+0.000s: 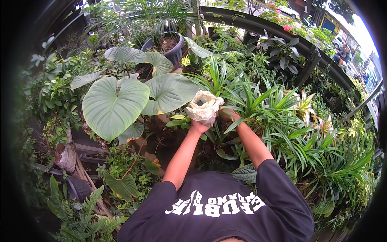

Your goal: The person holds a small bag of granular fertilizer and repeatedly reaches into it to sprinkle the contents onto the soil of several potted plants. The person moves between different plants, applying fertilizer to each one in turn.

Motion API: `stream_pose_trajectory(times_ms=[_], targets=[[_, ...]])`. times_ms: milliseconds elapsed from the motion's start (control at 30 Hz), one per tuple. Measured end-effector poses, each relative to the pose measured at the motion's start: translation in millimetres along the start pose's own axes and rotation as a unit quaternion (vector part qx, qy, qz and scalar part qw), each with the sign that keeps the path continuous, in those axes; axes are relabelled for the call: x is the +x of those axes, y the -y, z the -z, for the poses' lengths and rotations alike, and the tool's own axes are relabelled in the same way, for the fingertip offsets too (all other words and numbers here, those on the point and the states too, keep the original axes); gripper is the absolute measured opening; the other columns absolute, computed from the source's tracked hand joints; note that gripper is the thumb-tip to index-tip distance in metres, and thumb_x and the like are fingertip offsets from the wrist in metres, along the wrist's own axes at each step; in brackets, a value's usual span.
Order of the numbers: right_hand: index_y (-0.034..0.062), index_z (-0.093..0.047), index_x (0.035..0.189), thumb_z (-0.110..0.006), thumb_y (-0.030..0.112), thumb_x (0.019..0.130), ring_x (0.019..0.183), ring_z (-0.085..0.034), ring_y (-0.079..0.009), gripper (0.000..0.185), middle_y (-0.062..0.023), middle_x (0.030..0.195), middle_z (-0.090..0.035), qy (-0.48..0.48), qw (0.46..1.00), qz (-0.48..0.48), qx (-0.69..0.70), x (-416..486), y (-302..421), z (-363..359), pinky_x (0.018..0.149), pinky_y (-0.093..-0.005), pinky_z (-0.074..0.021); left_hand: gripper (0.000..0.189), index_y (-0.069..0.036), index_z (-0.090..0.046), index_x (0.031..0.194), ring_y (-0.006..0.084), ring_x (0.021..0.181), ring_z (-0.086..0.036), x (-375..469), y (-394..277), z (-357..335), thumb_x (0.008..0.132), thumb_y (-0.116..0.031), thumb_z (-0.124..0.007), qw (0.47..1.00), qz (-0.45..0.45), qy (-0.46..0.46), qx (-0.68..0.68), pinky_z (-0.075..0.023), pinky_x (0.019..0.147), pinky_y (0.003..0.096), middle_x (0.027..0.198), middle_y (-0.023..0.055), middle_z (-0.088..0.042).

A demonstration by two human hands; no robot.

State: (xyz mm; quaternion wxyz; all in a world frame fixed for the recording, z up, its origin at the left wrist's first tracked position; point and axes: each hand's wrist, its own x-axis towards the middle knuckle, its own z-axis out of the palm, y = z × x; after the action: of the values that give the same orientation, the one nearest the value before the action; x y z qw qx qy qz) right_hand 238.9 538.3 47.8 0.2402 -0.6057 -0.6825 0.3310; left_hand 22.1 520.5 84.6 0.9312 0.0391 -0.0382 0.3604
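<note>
A crumpled, whitish plastic bag [204, 106] with its rim rolled open rests in my left hand [200, 125], which holds it from below. Something dark lies inside the bag; what it is cannot be told. My right hand [229, 115] is just to the right of the bag, beside a strap-leaved green plant [252, 103] whose leaves partly cover it. Its fingers are largely hidden, so I cannot tell what it touches. Left of the bag spread large heart-shaped leaves [116, 104].
A grey plastic pot [175, 53] with a palm stands at the back. A dark curved metal rail [263, 25] runs behind the plants. At the lower left are a wooden log [65, 157] and a black pot [78, 188]. People on a motorbike [343, 56] are far off on the street.
</note>
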Motion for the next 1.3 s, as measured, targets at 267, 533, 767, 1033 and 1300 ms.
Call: stream_pose_trajectory(times_ms=[267, 533, 767, 1033, 1300], targets=[[-0.0027, -0.062, 0.119, -0.056, 0.019, 0.089, 0.103, -0.069, -0.0426, 0.038, -0.0293, 0.111, -0.069, 0.090, 0.982, 0.038, -0.159, -59.0, -8.4, -3.4, 0.086, -0.0513, -0.0543, 0.056, -0.008, -0.053, 0.143, 0.0302, 0.128, -0.060, -35.5, 12.4, 23.4, 0.104, -0.046, -0.043, 0.994, 0.008, -0.034, 0.101, -0.0498, 0.107, 0.0457, 0.144, 0.0125, -0.059], [-0.0036, -0.059, 0.130, -0.049, 0.005, 0.090, 0.117, -0.063, -0.0439, 0.042, -0.0311, 0.119, -0.067, 0.083, 0.993, -0.034, -0.073, -180.4, 106.6, 35.7, 0.099, -0.0498, -0.0507, 0.060, -0.006, -0.043, 0.151, 0.0340, 0.140, -0.048, -116.1, 30.2, 46.7, 0.106, -0.045, -0.039, 0.994, 0.086, -0.043, -0.050, -0.0396, 0.118, 0.0503, 0.155, 0.0158, -0.047], [-0.0020, -0.063, 0.129, -0.061, 0.011, 0.097, 0.110, -0.068, -0.0382, 0.034, -0.0233, 0.118, -0.071, -0.066, 0.998, 0.000, -0.004, -256.1, 156.7, 46.8, 0.097, -0.0419, -0.0529, 0.054, -0.010, -0.044, 0.149, 0.0334, 0.136, -0.051, -151.4, 72.9, 20.1, 0.108, -0.044, -0.039, 0.987, 0.117, -0.069, -0.086, -0.0437, 0.113, 0.0519, 0.150, 0.0148, -0.050], [-0.0039, -0.070, 0.110, -0.068, 0.002, 0.093, 0.090, -0.073, -0.0216, 0.017, -0.0149, 0.100, -0.075, -0.168, 0.973, -0.029, 0.154, -295.5, 238.5, 15.7, 0.082, -0.0350, -0.0571, 0.050, -0.008, -0.048, 0.144, 0.0277, 0.122, -0.063, -180.4, 92.8, -16.5, 0.103, -0.036, -0.050, 0.955, 0.188, -0.076, 0.216, -0.0544, 0.103, 0.0444, 0.140, 0.0135, -0.058], [-0.0025, -0.073, 0.105, -0.066, 0.000, 0.086, 0.098, -0.068, -0.0385, 0.020, -0.0203, 0.100, -0.071, -0.157, 0.985, -0.003, 0.068, -293.6, 263.9, -52.8, 0.088, -0.0442, -0.0540, 0.052, -0.009, -0.047, 0.148, 0.0265, 0.131, -0.058, -206.0, 61.6, 36.6, 0.108, -0.040, -0.041, 0.937, 0.308, -0.071, 0.148, -0.0509, 0.109, 0.0460, 0.146, 0.0124, -0.055]])
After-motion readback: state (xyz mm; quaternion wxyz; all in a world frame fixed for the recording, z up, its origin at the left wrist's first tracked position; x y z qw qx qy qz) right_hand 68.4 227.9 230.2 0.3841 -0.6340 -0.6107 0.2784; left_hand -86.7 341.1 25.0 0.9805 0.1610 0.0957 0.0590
